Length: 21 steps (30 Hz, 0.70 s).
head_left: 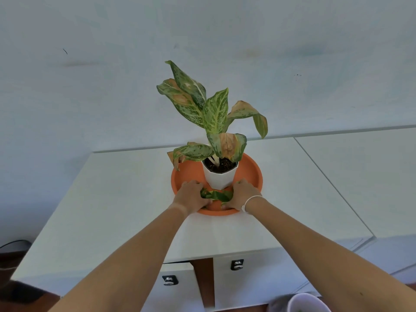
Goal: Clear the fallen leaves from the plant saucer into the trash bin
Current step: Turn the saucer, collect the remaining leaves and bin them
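Note:
An orange plant saucer [252,174] sits on a white cabinet top [117,199]. A white pot [220,179] with a speckled green plant [213,113] stands in its middle. At the saucer's front, green fallen leaves [217,195] lie bunched between both hands. My left hand [191,194] curls around their left end and my right hand [242,193], with a white wrist band, presses against their right end. Part of the leaves is hidden under the fingers. A white trash bin [308,302] shows at the bottom right edge, below the cabinet.
The cabinet has two drawers with dark knobs [236,265] in front. A second white surface [360,176] adjoins on the right. A pale wall rises behind the plant. A dark cable [13,244] runs at the far left.

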Motion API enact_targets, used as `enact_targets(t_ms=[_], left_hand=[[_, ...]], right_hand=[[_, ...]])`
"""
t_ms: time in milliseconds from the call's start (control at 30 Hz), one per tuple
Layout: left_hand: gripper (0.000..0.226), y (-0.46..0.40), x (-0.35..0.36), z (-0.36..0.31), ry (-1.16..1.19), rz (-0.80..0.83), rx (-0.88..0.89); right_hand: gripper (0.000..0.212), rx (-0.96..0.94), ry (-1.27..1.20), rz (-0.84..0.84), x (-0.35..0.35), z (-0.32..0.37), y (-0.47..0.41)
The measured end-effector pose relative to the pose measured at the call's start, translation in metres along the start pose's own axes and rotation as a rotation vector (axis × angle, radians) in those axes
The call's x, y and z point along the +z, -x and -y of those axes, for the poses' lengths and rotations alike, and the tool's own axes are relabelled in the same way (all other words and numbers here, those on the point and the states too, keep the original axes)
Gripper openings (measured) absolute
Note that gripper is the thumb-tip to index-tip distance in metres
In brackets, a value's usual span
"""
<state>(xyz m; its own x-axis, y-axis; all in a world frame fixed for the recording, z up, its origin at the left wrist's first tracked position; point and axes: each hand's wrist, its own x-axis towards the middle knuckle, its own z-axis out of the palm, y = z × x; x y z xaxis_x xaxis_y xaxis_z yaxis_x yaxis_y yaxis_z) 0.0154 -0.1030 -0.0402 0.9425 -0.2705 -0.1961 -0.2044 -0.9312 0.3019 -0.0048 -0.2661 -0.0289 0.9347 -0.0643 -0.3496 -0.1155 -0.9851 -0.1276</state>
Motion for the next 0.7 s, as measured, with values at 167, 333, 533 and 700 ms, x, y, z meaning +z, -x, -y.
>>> enact_targets(t_ms=[167, 333, 533, 700], left_hand=[[0.032, 0.007, 0.002, -0.001, 0.144, -0.053, 0.074], [0.036, 0.011, -0.001, -0.004, 0.166, -0.037, 0.153], [0.037, 0.015, -0.003, -0.001, 0.209, -0.022, 0.136], [0.025, 0.018, -0.011, 0.000, 0.233, 0.071, 0.142]], right_hand=[[0.045, -0.072, -0.096, -0.059, 0.008, 0.010, 0.004], [0.033, -0.119, -0.165, -0.093, 0.008, 0.014, 0.010], [0.034, -0.133, -0.175, -0.058, 0.003, 0.016, 0.015], [0.031, -0.120, -0.163, -0.043, -0.001, 0.014, 0.022]])
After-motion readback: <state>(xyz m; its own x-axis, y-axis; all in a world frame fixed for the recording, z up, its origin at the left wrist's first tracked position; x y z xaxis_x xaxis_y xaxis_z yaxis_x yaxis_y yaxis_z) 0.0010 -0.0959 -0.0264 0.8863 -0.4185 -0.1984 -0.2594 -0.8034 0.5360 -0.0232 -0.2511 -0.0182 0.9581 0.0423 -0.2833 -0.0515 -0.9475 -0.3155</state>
